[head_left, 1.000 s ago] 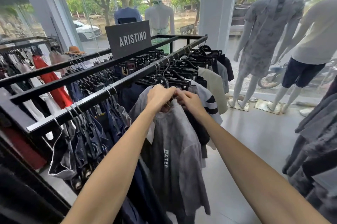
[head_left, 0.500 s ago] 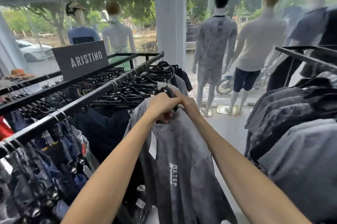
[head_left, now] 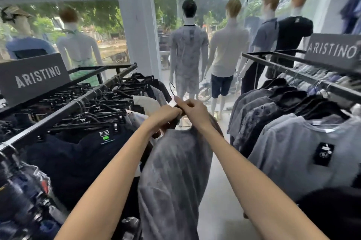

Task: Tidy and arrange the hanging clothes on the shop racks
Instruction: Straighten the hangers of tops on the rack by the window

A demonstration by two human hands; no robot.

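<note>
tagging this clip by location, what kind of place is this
Most likely a clothing shop: racks of clothes on hangers stand on both sides, ARISTINO brand signs sit on top, and dressed mannequins line the street window.

White pillar (head_left: 134, 25), mannequins (head_left: 188, 50), shopfront glass (head_left: 106, 25).

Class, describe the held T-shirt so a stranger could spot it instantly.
From the white pillar, drop to the aisle between the left rack and right rack. There a mottled grey T-shirt hangs from the left hand and right hand, gripped at its collar. Unlike its neighbours, it is on neither rail.
</note>
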